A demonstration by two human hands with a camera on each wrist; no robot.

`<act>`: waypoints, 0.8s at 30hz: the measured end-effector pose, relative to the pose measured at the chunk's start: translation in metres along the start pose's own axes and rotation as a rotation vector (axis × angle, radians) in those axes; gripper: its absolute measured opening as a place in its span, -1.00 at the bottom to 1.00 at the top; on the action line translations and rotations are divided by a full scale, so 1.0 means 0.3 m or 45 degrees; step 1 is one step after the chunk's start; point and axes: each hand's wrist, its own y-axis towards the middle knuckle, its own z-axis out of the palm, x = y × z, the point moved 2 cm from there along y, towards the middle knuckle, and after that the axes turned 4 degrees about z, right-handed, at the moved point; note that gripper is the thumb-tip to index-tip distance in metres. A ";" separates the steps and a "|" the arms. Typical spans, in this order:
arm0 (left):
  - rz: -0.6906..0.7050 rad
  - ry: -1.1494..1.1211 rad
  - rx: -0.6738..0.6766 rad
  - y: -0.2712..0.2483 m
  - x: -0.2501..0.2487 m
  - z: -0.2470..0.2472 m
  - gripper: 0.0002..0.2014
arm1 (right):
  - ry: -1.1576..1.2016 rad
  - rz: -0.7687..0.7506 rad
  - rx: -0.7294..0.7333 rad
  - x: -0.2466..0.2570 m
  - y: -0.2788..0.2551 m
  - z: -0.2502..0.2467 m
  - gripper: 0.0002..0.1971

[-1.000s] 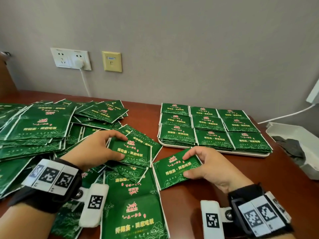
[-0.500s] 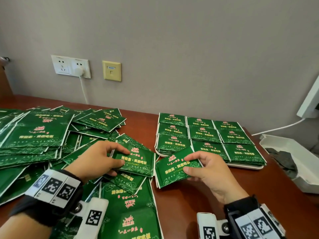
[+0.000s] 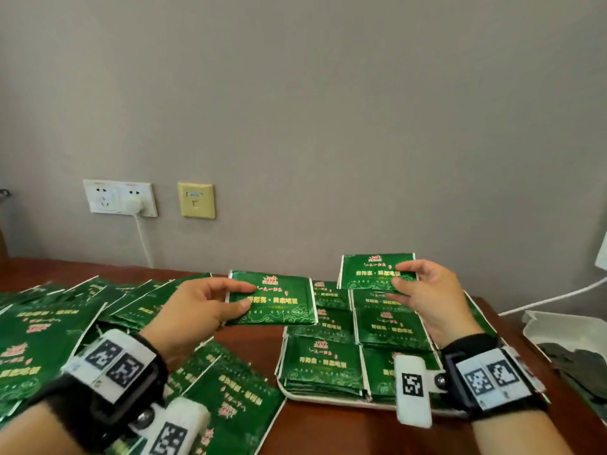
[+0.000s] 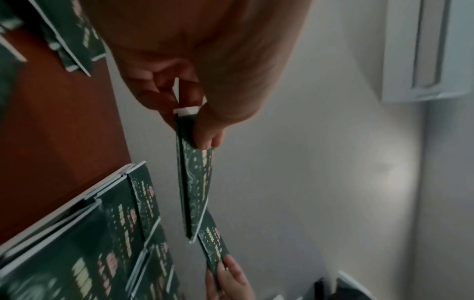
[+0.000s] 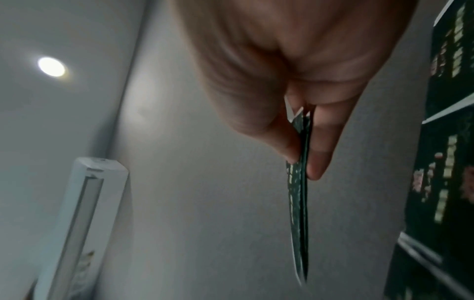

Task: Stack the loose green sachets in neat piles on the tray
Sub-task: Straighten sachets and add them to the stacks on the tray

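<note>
My left hand (image 3: 239,295) pinches a green sachet (image 3: 279,298) by its left edge and holds it in the air just left of the tray's back. In the left wrist view the same sachet (image 4: 195,182) hangs edge-on from my thumb and fingers. My right hand (image 3: 399,274) pinches a second green sachet (image 3: 371,272) above the tray's back piles; the right wrist view shows that sachet (image 5: 298,203) edge-on between thumb and fingers. The white tray (image 3: 295,394) carries neat piles of sachets (image 3: 323,362). A loose heap of sachets (image 3: 49,330) covers the table to the left.
The brown table (image 3: 328,431) meets a grey wall with a white socket (image 3: 120,197), its plugged cable and a yellow plate (image 3: 196,200). A white container (image 3: 568,333) holding something dark stands at the right, behind a white cable (image 3: 551,298).
Both hands have lifted their sachets off the table and carried them up and right, toward and over the tray. The head view has tilted upward.
</note>
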 end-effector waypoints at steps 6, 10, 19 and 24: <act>-0.082 0.203 0.049 0.331 0.028 0.185 -0.82 | -0.325 -0.016 -0.054 -0.030 0.176 -0.060 -0.77; -0.169 0.251 0.055 0.426 0.064 0.275 -0.87 | -0.522 -0.002 0.010 -0.057 0.230 -0.092 -0.76; -0.137 0.705 0.071 0.486 0.102 0.351 -0.89 | -1.031 0.030 0.080 -0.090 0.233 -0.112 -0.79; -0.158 0.851 0.125 0.499 0.108 0.344 -0.89 | -1.159 0.070 0.100 -0.081 0.220 -0.120 -0.79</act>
